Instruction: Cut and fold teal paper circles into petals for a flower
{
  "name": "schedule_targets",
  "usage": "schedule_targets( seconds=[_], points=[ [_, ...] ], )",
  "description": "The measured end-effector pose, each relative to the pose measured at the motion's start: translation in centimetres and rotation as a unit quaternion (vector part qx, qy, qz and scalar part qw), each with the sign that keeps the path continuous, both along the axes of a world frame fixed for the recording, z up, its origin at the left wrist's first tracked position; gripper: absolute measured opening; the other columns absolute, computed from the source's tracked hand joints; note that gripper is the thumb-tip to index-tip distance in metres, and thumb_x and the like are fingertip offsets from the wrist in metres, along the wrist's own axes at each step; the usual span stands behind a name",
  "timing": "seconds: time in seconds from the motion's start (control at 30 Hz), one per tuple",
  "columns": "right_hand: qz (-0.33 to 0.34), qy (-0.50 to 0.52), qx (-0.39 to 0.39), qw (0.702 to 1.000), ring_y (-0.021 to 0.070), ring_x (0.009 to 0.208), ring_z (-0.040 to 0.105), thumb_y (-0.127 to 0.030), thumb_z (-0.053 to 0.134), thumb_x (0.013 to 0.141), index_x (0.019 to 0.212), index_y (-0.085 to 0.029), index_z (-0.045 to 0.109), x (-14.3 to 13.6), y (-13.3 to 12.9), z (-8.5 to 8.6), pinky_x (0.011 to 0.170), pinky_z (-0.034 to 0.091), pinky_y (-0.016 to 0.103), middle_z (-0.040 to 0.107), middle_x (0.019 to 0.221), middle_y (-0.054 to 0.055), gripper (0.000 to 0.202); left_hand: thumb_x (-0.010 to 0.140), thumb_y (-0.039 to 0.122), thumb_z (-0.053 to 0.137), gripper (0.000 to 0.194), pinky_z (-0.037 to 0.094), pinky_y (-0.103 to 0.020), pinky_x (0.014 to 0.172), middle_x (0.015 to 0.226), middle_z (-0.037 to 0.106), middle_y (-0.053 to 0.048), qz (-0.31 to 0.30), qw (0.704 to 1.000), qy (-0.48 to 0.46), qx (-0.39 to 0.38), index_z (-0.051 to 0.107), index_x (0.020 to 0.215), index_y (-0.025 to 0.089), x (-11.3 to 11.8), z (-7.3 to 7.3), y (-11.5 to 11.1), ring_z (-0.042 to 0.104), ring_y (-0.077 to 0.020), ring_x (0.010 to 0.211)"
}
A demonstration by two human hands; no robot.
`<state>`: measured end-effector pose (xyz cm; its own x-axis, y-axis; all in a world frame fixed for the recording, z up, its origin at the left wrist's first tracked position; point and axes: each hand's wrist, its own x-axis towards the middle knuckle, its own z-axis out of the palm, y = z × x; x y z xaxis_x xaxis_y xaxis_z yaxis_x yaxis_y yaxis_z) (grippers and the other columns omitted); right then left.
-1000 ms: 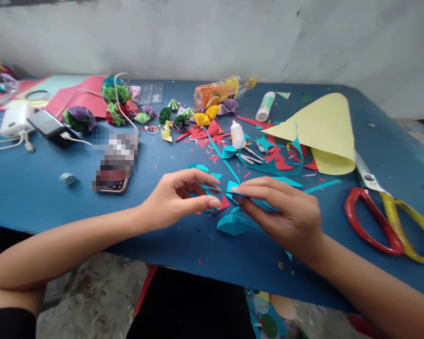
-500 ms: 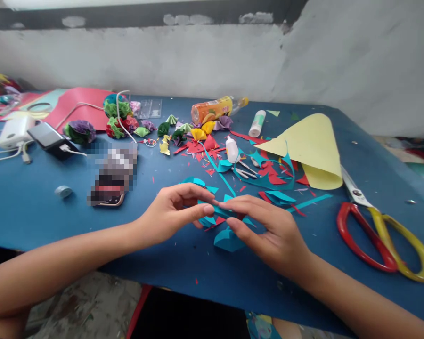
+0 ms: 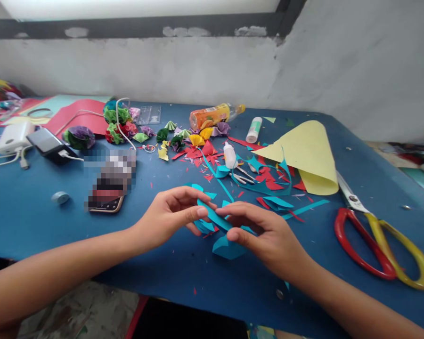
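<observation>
Between my two hands is a folded piece of blue paper (image 3: pixel 215 217), held just above the table. My left hand (image 3: pixel 175 212) pinches its left end between thumb and fingers. At the other end, my right hand (image 3: pixel 263 230) has its thumb and fingertips closed on the paper's edge. Below and around my hands lie more blue paper pieces (image 3: pixel 229 248), partly hidden by my fingers. A folded blue piece (image 3: pixel 276 204) rests beyond my right hand, beside a red strip.
Big scissors (image 3: pixel 367 235) with red and yellow handles lie at right by a curled yellow sheet (image 3: pixel 304 150). Behind are a glue bottle (image 3: pixel 229 155), a glue stick (image 3: pixel 254 130), an orange drink bottle (image 3: pixel 212 116), red scraps and paper flowers (image 3: pixel 79 137). A phone (image 3: pixel 108 203) lies left.
The blue paper between my hands has tilted, so more of its face shows, its right end lower. My fingers have shifted slightly along it. The whole view has moved a little.
</observation>
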<state>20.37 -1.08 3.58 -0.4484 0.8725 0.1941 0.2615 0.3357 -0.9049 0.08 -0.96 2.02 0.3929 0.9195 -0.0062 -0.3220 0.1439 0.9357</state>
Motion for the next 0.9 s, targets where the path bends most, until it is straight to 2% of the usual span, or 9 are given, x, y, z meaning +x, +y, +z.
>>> schedule_targets(
  seconds=[0.13, 0.33, 0.5, 0.63, 0.73, 0.83, 0.9],
  points=[
    [-0.006, 0.007, -0.042, 0.999, 0.0141, 0.065, 0.065, -0.035, 0.067, 0.078, 0.089, -0.021, 0.068, -0.1, -0.1, 0.0, 0.06, 0.054, 0.021, 0.069, 0.075, 0.0, 0.018, 0.069, 0.024, 0.075, 0.025, 0.057, -0.018, 0.052, 0.086, 0.07, -0.005, -0.007, 1.0, -0.008, -0.012, 0.065, 0.091, 0.015, 0.0, 0.1, -0.1, 0.066, -0.0126, 0.069],
    [-0.042, -0.025, -0.029, 0.998, 0.0108, 0.061, 0.06, -0.028, 0.059, 0.083, 0.079, -0.021, 0.062, -0.2, -0.6, -0.3, 0.055, 0.048, 0.018, 0.063, 0.067, -0.002, 0.009, 0.066, 0.019, 0.077, 0.033, 0.054, -0.017, 0.057, 0.082, 0.066, -0.001, -0.011, 0.999, 0.038, -0.035, 0.064, 0.096, 0.015, 0.2, 0.5, -0.7, 0.062, -0.0099, 0.07],
    [-0.045, -0.031, -0.02, 0.998, 0.0078, 0.052, 0.05, -0.026, 0.054, 0.085, 0.075, -0.02, 0.054, -0.1, -0.8, 0.0, 0.048, 0.042, 0.016, 0.051, 0.06, -0.005, 0.012, 0.073, 0.016, 0.07, 0.017, 0.051, -0.016, 0.06, 0.08, 0.068, 0.0, 0.0, 0.998, 0.036, -0.057, 0.064, 0.089, 0.014, 0.5, 0.5, -0.8, 0.061, -0.0082, 0.068],
    [-0.028, -0.053, -0.006, 0.998, 0.0081, 0.054, 0.051, -0.024, 0.051, 0.086, 0.072, -0.02, 0.051, 0.0, -0.7, -0.1, 0.05, 0.045, 0.017, 0.05, 0.06, -0.005, 0.014, 0.075, 0.014, 0.068, 0.008, 0.051, -0.015, 0.064, 0.073, 0.068, 0.0, -0.003, 0.998, 0.005, -0.065, 0.064, 0.081, 0.011, 0.6, 0.6, -0.6, 0.061, -0.0067, 0.067],
    [-0.039, -0.059, 0.062, 0.996, 0.01, 0.064, 0.06, -0.018, 0.053, 0.084, 0.089, -0.021, 0.054, 0.1, -0.7, -0.8, 0.06, 0.051, 0.019, 0.06, 0.074, -0.002, 0.005, 0.074, 0.013, 0.068, 0.006, 0.05, -0.014, 0.063, 0.072, 0.067, 0.001, -0.002, 0.997, 0.005, -0.075, 0.064, 0.079, 0.011, 0.5, 0.6, -0.6, 0.06, -0.0057, 0.065],
    [-0.014, -0.07, 0.213, 0.974, 0.0127, 0.086, 0.065, -0.007, 0.048, 0.083, 0.114, -0.024, 0.049, 0.4, -0.7, -1.6, 0.074, 0.054, 0.022, 0.063, 0.102, 0.004, 0.035, 0.074, 0.013, 0.069, 0.007, 0.05, -0.015, 0.064, 0.073, 0.067, 0.001, 0.0, 0.997, 0.011, -0.081, 0.064, 0.079, 0.011, 0.5, 0.6, -0.5, 0.06, -0.0057, 0.066],
    [0.034, -0.106, 0.305, 0.946, 0.0145, 0.099, 0.062, -0.002, 0.043, 0.082, 0.115, -0.024, 0.052, 0.6, -0.7, -1.9, 0.081, 0.053, 0.024, 0.06, 0.114, 0.008, 0.041, 0.073, 0.013, 0.069, 0.009, 0.049, -0.015, 0.064, 0.072, 0.067, 0.001, 0.0, 0.996, 0.014, -0.083, 0.064, 0.079, 0.011, 0.5, 0.5, -0.5, 0.06, -0.0059, 0.067]
  ],
)
